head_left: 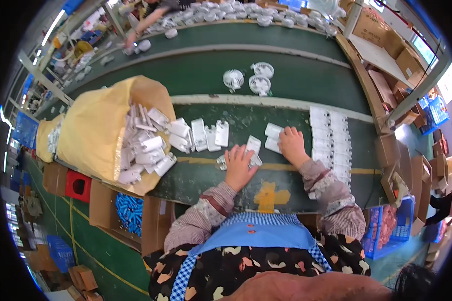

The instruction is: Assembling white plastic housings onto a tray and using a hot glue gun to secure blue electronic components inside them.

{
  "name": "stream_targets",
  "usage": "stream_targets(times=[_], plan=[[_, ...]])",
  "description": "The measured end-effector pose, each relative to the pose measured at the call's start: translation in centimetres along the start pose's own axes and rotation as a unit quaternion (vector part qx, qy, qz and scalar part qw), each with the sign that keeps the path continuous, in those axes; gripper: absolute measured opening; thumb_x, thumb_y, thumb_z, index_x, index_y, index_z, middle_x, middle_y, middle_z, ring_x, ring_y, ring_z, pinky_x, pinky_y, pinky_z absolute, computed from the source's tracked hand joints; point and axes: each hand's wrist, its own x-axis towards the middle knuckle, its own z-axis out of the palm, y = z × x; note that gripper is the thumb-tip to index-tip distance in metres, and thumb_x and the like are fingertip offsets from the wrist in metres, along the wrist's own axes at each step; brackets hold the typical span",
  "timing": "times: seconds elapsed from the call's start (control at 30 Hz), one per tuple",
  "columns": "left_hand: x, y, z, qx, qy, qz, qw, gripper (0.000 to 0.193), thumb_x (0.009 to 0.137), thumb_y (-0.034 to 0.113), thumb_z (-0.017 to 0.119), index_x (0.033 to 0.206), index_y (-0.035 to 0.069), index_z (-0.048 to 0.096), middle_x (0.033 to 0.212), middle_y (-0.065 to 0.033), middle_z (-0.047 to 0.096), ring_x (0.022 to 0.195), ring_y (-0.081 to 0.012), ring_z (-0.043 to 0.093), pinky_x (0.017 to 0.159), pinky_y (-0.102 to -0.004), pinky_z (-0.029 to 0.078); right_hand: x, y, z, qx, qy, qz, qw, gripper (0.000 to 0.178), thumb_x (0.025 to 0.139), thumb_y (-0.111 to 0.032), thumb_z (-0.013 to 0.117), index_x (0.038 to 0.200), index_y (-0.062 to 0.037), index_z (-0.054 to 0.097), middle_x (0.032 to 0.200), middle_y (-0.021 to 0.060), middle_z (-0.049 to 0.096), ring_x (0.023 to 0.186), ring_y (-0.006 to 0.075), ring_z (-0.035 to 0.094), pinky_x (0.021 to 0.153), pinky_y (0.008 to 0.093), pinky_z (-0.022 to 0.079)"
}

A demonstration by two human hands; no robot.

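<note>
My left hand [240, 168] lies with its fingers spread over loose white plastic covers on the green work surface. One white cover [253, 144] sticks out beyond its fingertips, and another small piece shows partly beside it. To the right, my right hand [293, 146] has its fingers bent down at the edge of two white plastic covers [273, 131], closed on at least one of them. Farther right stand tight rows of the same white covers [330, 138]. A yellow sack [98, 130] lies on its side at the left, with a heap of covers [148, 148] spilling from its mouth.
Three round white parts [259, 84] sit on the green conveyor belt [196, 75] beyond a pale rail. At the far side, another person's arm [148, 22] reaches toward round white parts. A carton of blue pieces [129, 213] stands below left, a blue crate [402, 220] below right.
</note>
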Motion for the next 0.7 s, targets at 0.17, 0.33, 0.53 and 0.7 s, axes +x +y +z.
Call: stream_targets(times=[0.17, 0.33, 0.53, 0.7], plan=[[-0.6, 0.0, -0.7, -0.015, 0.008, 0.002, 1.000, 0.049, 0.070, 0.028, 0.069, 0.114, 0.012, 0.054, 0.128, -0.0152, 0.041, 0.122, -0.0360, 0.032, 0.101, -0.0548, 0.021, 1.6, -0.4, -2.7, -0.060, -0.077, 0.013, 0.995, 0.020, 0.066, -0.021, 0.065, 0.082, -0.0107, 0.061, 0.091, 0.0070, 0.053, 0.090, 0.0254, 0.050, 0.070, 0.0386, 0.041], [-1.0, -0.3, -2.4, -0.081, 0.105, -0.014, 0.991, 0.048, 0.068, 0.019, 0.071, 0.113, 0.009, 0.054, 0.128, -0.0188, 0.038, 0.119, -0.0375, 0.035, 0.100, -0.0469, 0.027, 5.8, -5.3, -2.3, 0.172, -0.053, -0.060, 0.982, 0.034, 0.067, -0.015, 0.069, 0.098, -0.0069, 0.058, 0.098, 0.0106, 0.055, 0.094, 0.0306, 0.053, 0.083, 0.0379, 0.045], [-0.4, -5.4, -4.8, -0.067, 0.216, -0.153, 0.962, 0.040, 0.072, 0.006, 0.063, 0.110, 0.003, 0.051, 0.111, -0.0172, 0.049, 0.105, -0.0360, 0.045, 0.090, -0.0417, 0.037, 9.0, -11.8, 2.3, 0.230, -0.037, -0.120, 0.965, 0.034, 0.069, -0.010, 0.060, 0.103, -0.0112, 0.059, 0.109, 0.0149, 0.051, 0.100, 0.0317, 0.051, 0.078, 0.0418, 0.048], [-0.5, -6.7, -5.0, -0.122, 0.152, -0.179, 0.964, 0.035, 0.073, 0.004, 0.061, 0.107, 0.002, 0.053, 0.101, -0.0147, 0.054, 0.097, -0.0337, 0.051, 0.084, -0.0399, 0.042, 10.1, -12.9, 3.1, 0.137, -0.018, -0.287, 0.948, 0.027, 0.071, -0.013, 0.060, 0.096, -0.0176, 0.066, 0.110, 0.0075, 0.052, 0.104, 0.0230, 0.047, 0.082, 0.0347, 0.041]])
